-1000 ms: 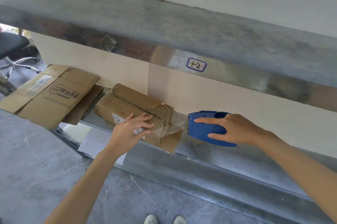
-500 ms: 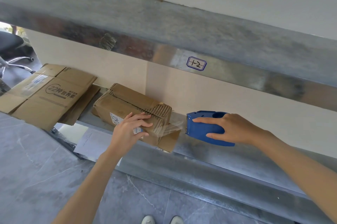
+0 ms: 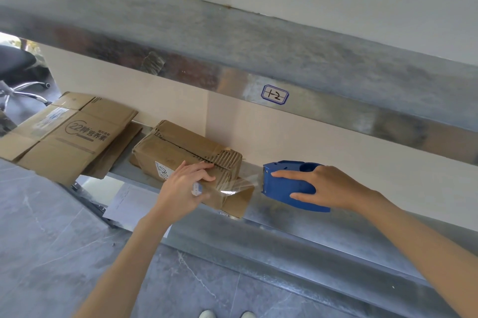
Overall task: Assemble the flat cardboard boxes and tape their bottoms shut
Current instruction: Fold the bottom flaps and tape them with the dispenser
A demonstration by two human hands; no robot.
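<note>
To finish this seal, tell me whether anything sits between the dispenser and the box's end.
Nothing visible blocks it. Only stretched clear tape spans the gap between the blue tape dispenser in the right hand and the cardboard box; the left hand presses the box's front face.

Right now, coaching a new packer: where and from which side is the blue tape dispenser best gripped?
Probably take the blue tape dispenser by its rounded rear, from the right, like the right hand: its cutter end faces left, toward the box.
</note>
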